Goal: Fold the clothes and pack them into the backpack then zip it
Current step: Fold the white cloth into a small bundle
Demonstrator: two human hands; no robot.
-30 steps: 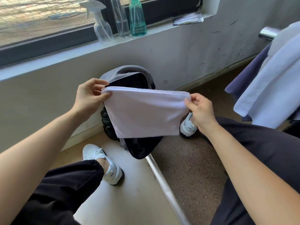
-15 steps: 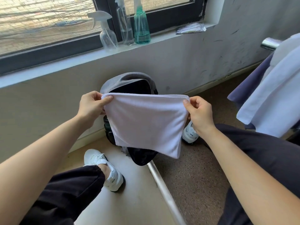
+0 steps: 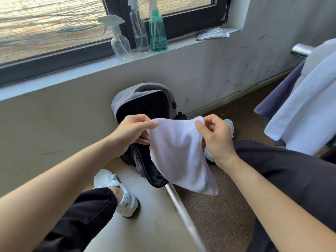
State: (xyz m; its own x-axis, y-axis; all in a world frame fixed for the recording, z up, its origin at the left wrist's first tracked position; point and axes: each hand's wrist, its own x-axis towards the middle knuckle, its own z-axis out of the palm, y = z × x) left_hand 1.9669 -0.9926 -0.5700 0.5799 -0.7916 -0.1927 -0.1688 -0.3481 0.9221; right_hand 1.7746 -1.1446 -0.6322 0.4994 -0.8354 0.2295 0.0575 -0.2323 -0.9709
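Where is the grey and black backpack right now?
In the head view, the grey and black fabric backpack stands centre frame on the floor against the wall under the windowsill, partly behind the white cloth.

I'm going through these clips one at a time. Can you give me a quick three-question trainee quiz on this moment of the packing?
1. True or false: only the left hand grips the white cloth.
2. Where is the backpack? A, on a table; B, on the floor against the wall; C, on the person's lap.
3. How many bottles stand on the windowsill?

Key
1. False: the right hand pinches its top edge too.
2. B.
3. Three: a clear spray bottle, a tall clear bottle and a green bottle.
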